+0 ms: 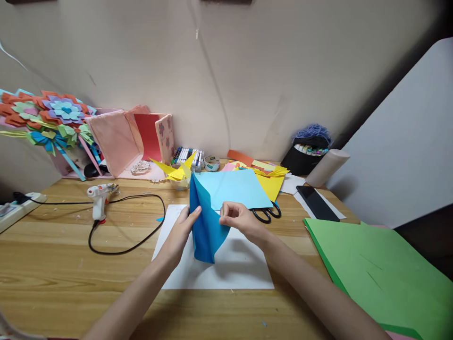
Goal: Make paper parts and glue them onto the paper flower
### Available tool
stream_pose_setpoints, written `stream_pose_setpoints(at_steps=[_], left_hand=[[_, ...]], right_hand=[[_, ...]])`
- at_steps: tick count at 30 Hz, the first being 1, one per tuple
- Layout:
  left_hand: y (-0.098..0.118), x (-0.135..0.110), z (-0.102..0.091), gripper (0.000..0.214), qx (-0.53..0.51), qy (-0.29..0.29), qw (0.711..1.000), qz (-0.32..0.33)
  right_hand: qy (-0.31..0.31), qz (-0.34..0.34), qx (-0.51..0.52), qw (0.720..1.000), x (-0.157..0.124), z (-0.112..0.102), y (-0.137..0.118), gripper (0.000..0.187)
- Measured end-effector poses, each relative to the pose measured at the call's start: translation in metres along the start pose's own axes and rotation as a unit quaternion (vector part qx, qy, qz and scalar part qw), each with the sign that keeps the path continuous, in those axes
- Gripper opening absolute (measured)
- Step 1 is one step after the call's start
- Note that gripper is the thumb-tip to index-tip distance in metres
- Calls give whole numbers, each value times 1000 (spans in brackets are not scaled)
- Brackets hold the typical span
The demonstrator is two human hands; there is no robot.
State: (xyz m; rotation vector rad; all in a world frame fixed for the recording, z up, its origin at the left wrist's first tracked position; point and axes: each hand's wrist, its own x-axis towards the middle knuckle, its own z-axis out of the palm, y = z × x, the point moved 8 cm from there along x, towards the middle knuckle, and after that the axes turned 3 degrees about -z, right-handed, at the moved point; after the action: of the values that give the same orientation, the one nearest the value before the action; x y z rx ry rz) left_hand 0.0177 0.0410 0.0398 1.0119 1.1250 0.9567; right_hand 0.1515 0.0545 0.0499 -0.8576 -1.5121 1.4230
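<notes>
A blue paper sheet [207, 226] is lifted and curled over the middle of the wooden desk [53, 255]. My left hand [182, 231] pinches its left side, fingers closed on the fold. The right hand [240, 219] grips the sheet's right edge with closed fingers. Under the sheet lies a white paper [233, 267]. A light blue sheet [235, 189] lies flat just behind the hands.
Black scissors [267, 213] lie right of the hands. A glue gun [99, 198] with a black cord stands at left, beside a power strip [17, 208]. Green paper sheets [382, 274] cover the right. Yellow papers [271, 182], markers [189, 156], a phone [316, 203] and paper flowers [49, 118] line the back.
</notes>
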Motion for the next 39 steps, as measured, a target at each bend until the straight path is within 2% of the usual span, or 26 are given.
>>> stream_pose_setpoints(at_steps=[3, 5, 7, 9, 11, 14, 16, 18, 19, 20, 22, 23, 24, 27, 29, 32, 39], left_hand=[[-13, 0, -27, 50, 22, 5, 999, -27], [-17, 1, -49, 52, 71, 34, 997, -27], [-17, 2, -69, 54, 120, 65, 991, -15], [-17, 2, -82, 54, 167, 77, 983, 1], [-19, 3, -90, 54, 215, 75, 974, 14], [-23, 0, -95, 62, 312, 89, 945, 38], [-19, -4, -91, 71, 415, 136, 897, 72], [-11, -7, -76, 74, 533, 181, 817, 128], [-7, -5, -61, 72, 585, 176, 775, 161], [-10, 1, -41, 68, 631, 125, 742, 188], [-24, 17, -3, 59, 682, -29, 697, 221], [-28, 27, 6, 51, 695, -48, 684, 216], [-29, 38, 9, 45, 709, -43, 671, 212], [-32, 63, 13, 41, 729, -6, 646, 228], [-35, 71, 12, 42, 728, 4, 642, 240], [-40, 75, 8, 44, 720, 1, 651, 241], [-41, 76, 8, 46, 723, 3, 651, 231]], right_hand=[[40, 9, -22, 999, -20, -27, 14, 40], [77, 37, -65, 994, -42, -50, 23, 36], [98, 87, -80, 988, -65, -70, 37, 34], [93, 171, -70, 978, -84, -83, 56, 34], [96, 224, -61, 968, -91, -92, 69, 42], [139, 222, -81, 962, -76, -104, 71, 48], [159, 205, -110, 959, -58, -108, 66, 41], [155, 201, -136, 958, -41, -109, 63, 36], [153, 201, -146, 956, -35, -109, 62, 36], [151, 202, -155, 955, -30, -110, 62, 36], [149, 199, -167, 954, -26, -112, 63, 37], [148, 198, -174, 953, -25, -114, 65, 38], [146, 198, -182, 952, -26, -115, 67, 39], [143, 212, -199, 946, -31, -119, 78, 42], [131, 216, -201, 946, -33, -118, 84, 43], [123, 207, -193, 951, -34, -114, 88, 42], [183, 184, -126, 957, -47, -105, 94, 40]])
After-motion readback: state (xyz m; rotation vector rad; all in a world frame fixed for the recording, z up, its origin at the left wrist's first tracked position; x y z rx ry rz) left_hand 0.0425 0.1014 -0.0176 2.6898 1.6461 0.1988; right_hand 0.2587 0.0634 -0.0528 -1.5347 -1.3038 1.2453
